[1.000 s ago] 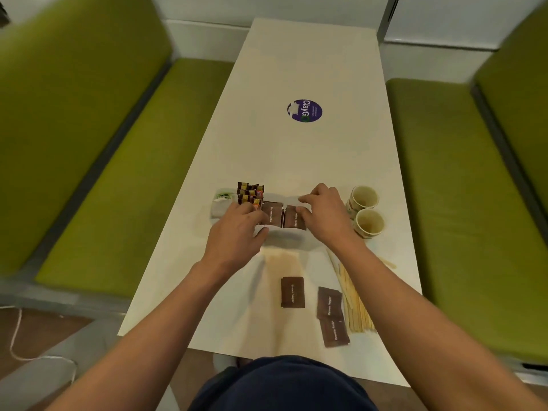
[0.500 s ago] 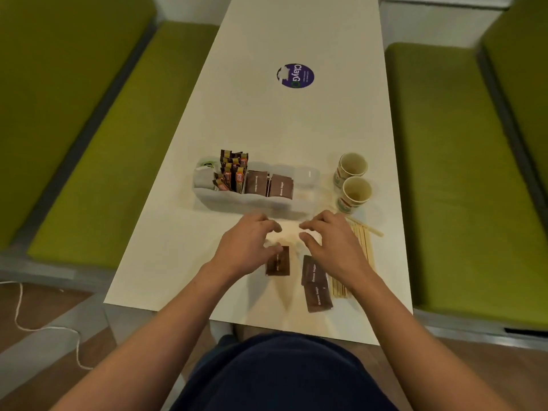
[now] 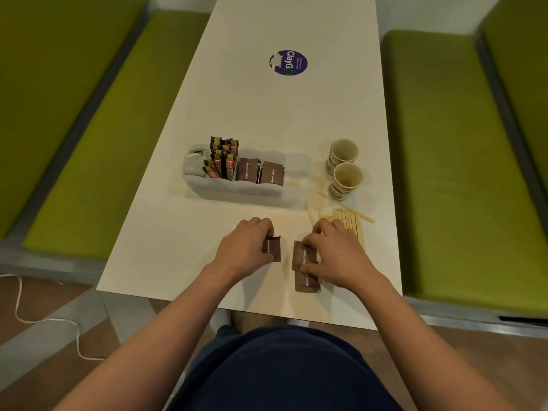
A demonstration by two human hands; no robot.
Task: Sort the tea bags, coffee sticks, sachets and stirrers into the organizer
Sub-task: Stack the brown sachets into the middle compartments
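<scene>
Three loose brown sachets near the table's near edge, well short of the organizer.
- left sachet: pinched in the curled fingers of the left hand, far edge curling up off the table.
- right sachet: held between fingers and thumb of the right hand.
- third sachet: flat, touching the right sachet, closest to the edge, not held.

Change: a second ago both hands up at the organizer, pushing sachets in. Half a second ago drawing back. Now down on the loose ones. Means one pair filed and the next pick-up starting. Still to go: these three plus the stirrers.

In the organizer:
- tea bags in the leftmost compartment.
- coffee sticks upright next to them.
- filed sachets in the two middle compartments.
- right end looks empty, probably for the stirrers.

Room: bare table between hands and organizer, so a straight lift forward looks open. Stirrers just beside the right hand, some under it, one stray lying crosswise near the two paper cups right of the organizer. Risk of knocking these on the way up. Third sachet near enough to the edge to slide off if brushed. Round sticker far up the table, out of the way.
</scene>
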